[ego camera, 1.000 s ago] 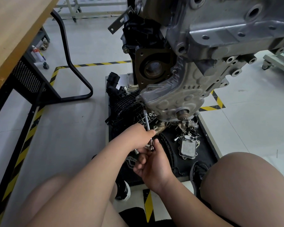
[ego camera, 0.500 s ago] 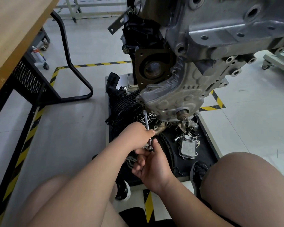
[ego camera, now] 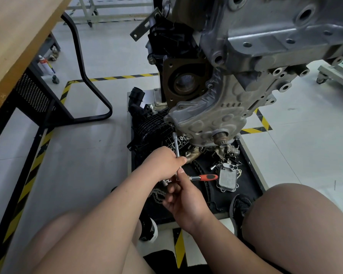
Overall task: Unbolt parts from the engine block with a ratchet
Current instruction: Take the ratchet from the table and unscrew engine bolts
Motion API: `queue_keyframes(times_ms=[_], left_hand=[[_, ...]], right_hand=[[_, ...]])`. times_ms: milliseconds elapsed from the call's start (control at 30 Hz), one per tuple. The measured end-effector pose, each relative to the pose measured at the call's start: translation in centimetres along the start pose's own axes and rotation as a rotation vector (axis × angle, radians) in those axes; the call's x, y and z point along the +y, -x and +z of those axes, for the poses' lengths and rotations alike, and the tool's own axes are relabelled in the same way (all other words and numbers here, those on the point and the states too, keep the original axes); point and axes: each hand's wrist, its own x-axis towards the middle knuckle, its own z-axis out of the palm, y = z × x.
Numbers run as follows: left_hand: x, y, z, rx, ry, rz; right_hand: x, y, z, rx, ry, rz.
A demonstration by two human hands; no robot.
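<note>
The grey engine block (ego camera: 265, 36) hangs on a stand, its embossed lower cover (ego camera: 212, 119) facing me. A slim silver extension bar (ego camera: 176, 143) runs up from the ratchet to a bolt at the cover's lower left edge. My left hand (ego camera: 162, 163) grips the bar's lower part. Just below it, my right hand (ego camera: 186, 196) holds the ratchet at its head, thumb up against the joint. The ratchet's red handle (ego camera: 208, 177) sticks out to the right, level with the floor tray.
Under the engine, a black tray (ego camera: 249, 186) holds removed parts: a silver oil cooler (ego camera: 227, 177), a black ribbed manifold (ego camera: 151, 129), a chain (ego camera: 156, 194) and loose bolts. A wooden table (ego camera: 18, 36) with a black frame stands left. My knees flank the tray.
The ratchet's red handle has swung out to the right and now shows past my right hand. My left hand stays on the extension bar.
</note>
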Motion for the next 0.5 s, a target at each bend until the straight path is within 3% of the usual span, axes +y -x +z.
queue_keyframes(times_ms=[267, 500], left_hand=[[-0.15, -0.2, 0.12, 0.046, -0.064, -0.017], [0.07, -0.25, 0.25, -0.011, 0.024, -0.031]], right_hand=[[0.02, -0.03, -0.08, 0.001, 0.008, -0.019], [-0.09, -0.12, 0.09, 0.004, -0.031, 0.056]])
